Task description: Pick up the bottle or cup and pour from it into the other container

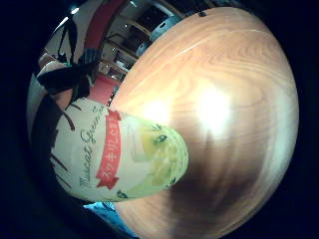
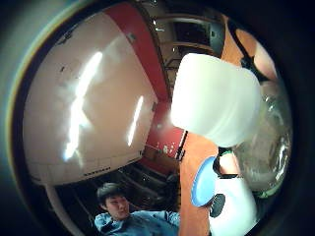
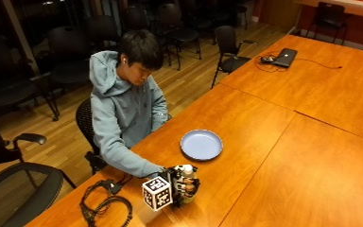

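Right, worktop (image 3: pixel 307 156) is carrying a blue plate (image 3: pixel 201 144) well apart from the action. Person is sitting at the near-left edge, hand (image 3: pixel 183 185) curling round the bottle (image 3: pixel 185 176), which is standing upright on the wood. Keep it vertical on the lift, tilt only once over the receiver. White cap (image 2: pixel 216 98) looks on still; liquid level and the other container aren't clearly visible.

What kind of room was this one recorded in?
Probably a meeting or conference room: long wooden tables pushed together, rows of black office chairs on a wood floor, and a laptop at the far end. The right hand holds a bottle.
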